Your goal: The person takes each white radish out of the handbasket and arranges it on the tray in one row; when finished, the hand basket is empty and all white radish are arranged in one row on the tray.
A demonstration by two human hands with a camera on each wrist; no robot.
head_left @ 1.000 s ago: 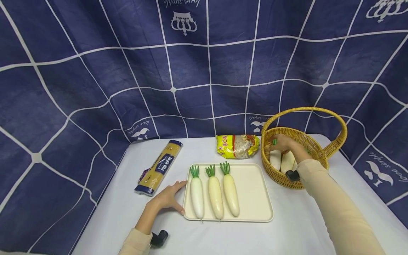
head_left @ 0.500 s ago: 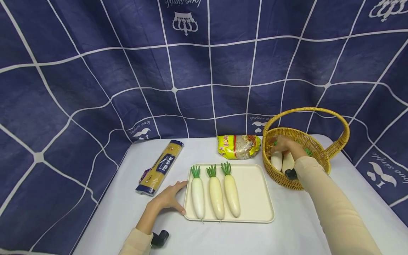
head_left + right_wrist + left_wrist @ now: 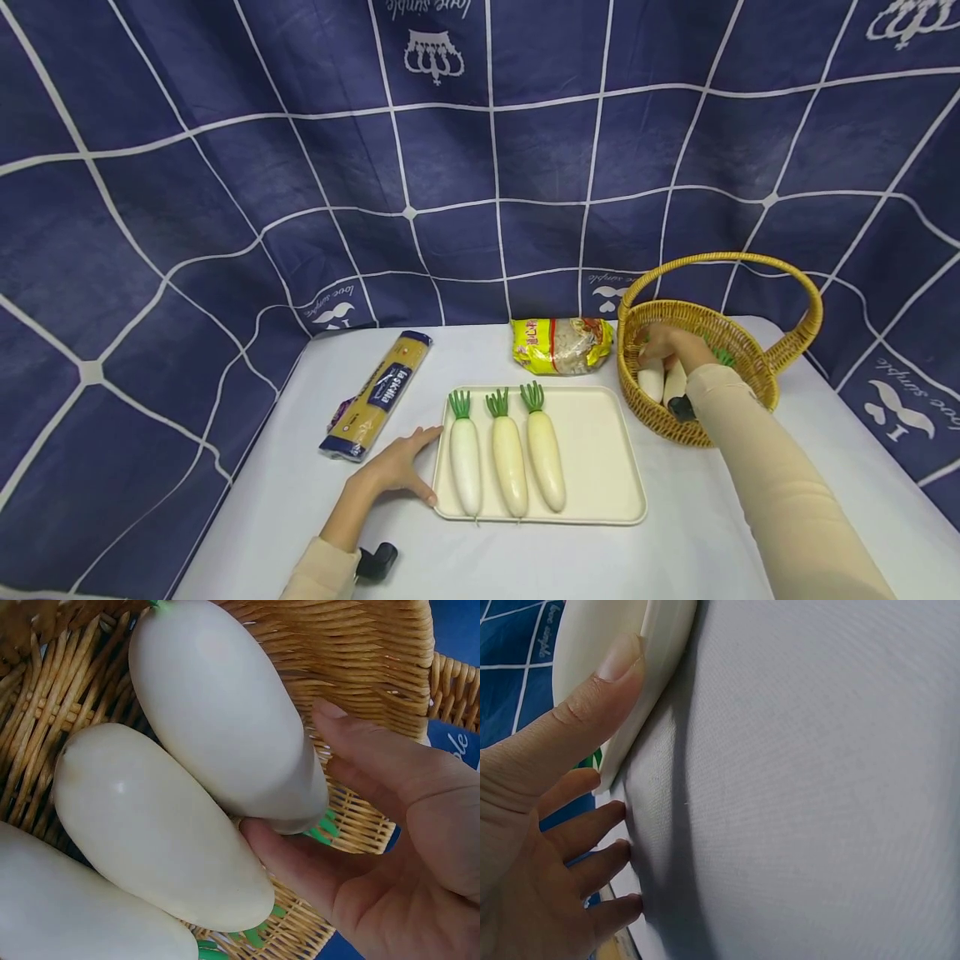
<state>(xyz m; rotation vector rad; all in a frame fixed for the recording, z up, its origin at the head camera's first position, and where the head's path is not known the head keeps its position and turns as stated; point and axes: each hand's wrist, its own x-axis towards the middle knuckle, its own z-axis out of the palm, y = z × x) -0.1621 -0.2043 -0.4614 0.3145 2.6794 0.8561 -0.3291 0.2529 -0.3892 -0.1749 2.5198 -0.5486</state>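
Three white radishes with green tops lie side by side on a cream tray (image 3: 600,454): a whiter left radish (image 3: 465,467), a middle radish (image 3: 509,467) and a right radish (image 3: 545,458). At the tray's left edge, my left hand (image 3: 393,467) spreads its fingers, its thumb (image 3: 619,664) touching the rim. My right hand (image 3: 670,343) reaches into a wicker basket (image 3: 660,429). The right wrist view shows its fingers straddling the leafy end of one white radish (image 3: 217,705), with a gap beside one fingertip. A second radish (image 3: 150,825) and a third (image 3: 67,900) lie alongside.
A long pack of noodles (image 3: 378,392) lies left of the tray. Behind it sits a yellow bag of dry food (image 3: 558,344). The basket's tall handle (image 3: 720,257) arches over the right hand. A blue checked curtain (image 3: 450,167) hangs behind the table.
My right hand shifts slightly inside the basket, staying among the radishes. My left hand and the tray's radishes keep their places.
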